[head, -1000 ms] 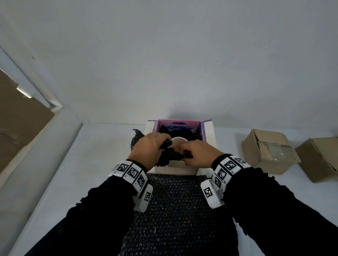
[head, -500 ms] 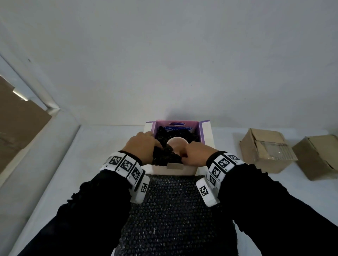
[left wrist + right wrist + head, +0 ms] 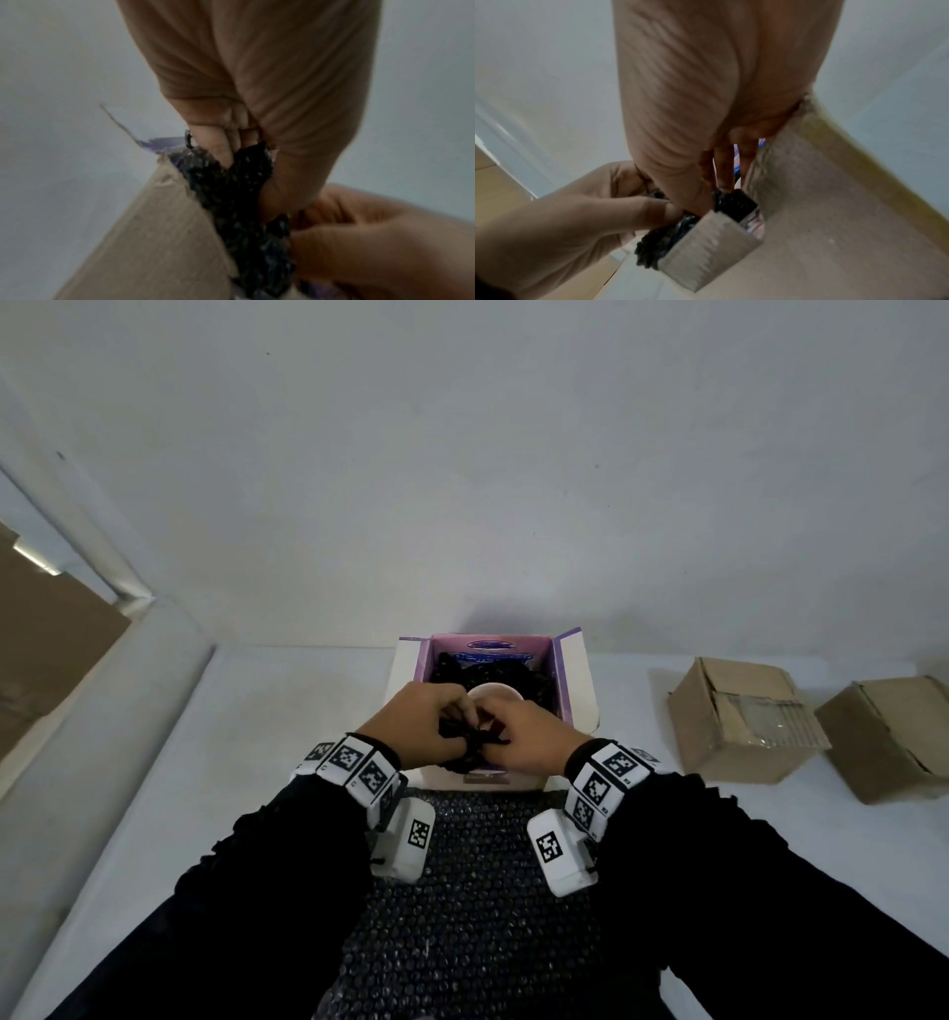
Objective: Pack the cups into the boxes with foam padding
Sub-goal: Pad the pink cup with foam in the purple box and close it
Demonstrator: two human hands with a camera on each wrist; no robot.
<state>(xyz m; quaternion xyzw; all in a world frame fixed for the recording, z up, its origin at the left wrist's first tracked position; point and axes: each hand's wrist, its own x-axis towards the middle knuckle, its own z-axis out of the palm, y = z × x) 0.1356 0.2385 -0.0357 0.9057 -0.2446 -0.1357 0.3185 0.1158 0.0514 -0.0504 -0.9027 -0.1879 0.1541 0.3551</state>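
An open white box (image 3: 405,667) with a purple inside stands at the middle of the table. A pale cup (image 3: 494,693) sits in it, ringed by black bubble-wrap padding (image 3: 534,683). My left hand (image 3: 418,729) and right hand (image 3: 531,739) meet over the box's near edge. Both pinch a bunched fold of the black padding (image 3: 470,744). In the left wrist view the left hand's fingers (image 3: 221,150) curl round the padding (image 3: 239,192) beside the box flap (image 3: 159,233). The right wrist view has the right hand's fingers (image 3: 725,168) on the padding (image 3: 734,200) by a flap (image 3: 706,253).
A sheet of black bubble wrap (image 3: 472,906) lies on the table between my forearms. Two brown cardboard boxes (image 3: 739,716) (image 3: 893,737) stand to the right, the nearer one taped. A white wall rises behind the table, and a ledge (image 3: 102,690) runs along the left.
My hands have drawn together over the near side of the box, bunching the padding between them. The padding that stuck out at the box's left one second ago is now inside.
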